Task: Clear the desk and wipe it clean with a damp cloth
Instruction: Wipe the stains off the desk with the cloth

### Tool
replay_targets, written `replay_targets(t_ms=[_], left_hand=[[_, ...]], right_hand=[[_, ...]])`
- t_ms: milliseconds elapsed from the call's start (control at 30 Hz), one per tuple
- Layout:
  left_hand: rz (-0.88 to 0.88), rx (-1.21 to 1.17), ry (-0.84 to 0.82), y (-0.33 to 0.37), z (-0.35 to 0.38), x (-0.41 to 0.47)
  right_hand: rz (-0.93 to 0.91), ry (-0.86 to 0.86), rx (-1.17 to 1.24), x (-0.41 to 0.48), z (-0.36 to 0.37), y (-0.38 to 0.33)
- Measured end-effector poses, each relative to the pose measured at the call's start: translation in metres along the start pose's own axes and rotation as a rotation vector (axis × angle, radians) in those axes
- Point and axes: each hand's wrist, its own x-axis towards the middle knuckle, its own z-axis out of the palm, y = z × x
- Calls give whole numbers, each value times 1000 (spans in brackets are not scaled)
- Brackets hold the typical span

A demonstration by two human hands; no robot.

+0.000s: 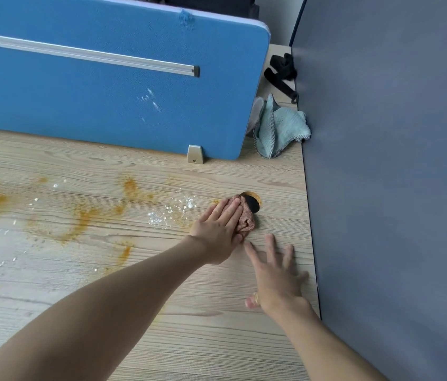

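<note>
Brown cloth largely covered by left hand; only far end seen. Cable hole in desk half hidden by cloth. White object between blue partition and teal cloth mostly concealed, not identifiable. Black strap partly blocked by grey panel. Right hand blurred at outer fingers. Both forearms cut off by bottom edge; desk and partition cut by left edge.

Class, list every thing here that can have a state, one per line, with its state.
left hand: flat, pressing the brown cloth
brown cloth: bunched, at the edge of the cable hole
right hand: open, fingers spread
desk: soiled with orange stains and white crumbs
light blue cloth: crumpled, lying on the desk
blue partition: upright, smeared white
</note>
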Motion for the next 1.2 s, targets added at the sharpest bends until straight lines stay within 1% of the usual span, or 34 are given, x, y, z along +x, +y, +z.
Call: replay_targets(t_ms=[100,167,267,333,433,533,667,733,833,933,1067,1200], left_hand=[[-75,-64,37,-4,5,-12],[-116,-67,24,-4,5,-10],[-120,-115,10,1,-7,14],[-92,-136,14,2,-14,28],[-71,-157,4,-8,-14,24],[-132,-177,11,-21,-9,17],[-205,-162,9,-11,-17,40],[-169,-150,17,-10,-21,47],[-125,-141,21,-28,-18,37],[-213,-152,23,-42,-13,28],[-307,-200,-19,-23,-14,40],[-246,-138,12,-36,-15,31]], right_hand=[[0,3,-7,0,0,1],[2,-1,-13,1,0,1],[12,-14,-30,2,0,-1],[16,-8,-33,3,0,-1],[12,-17,-25,3,1,0],[10,-14,-31,4,2,1],[20,-21,-21,6,1,0],[20,-23,-26,6,0,-1],[20,-27,-18,5,0,-1],[17,-26,-21,5,-1,-1],[23,-32,-20,6,-1,-2],[21,-36,-7,3,-5,-2]])
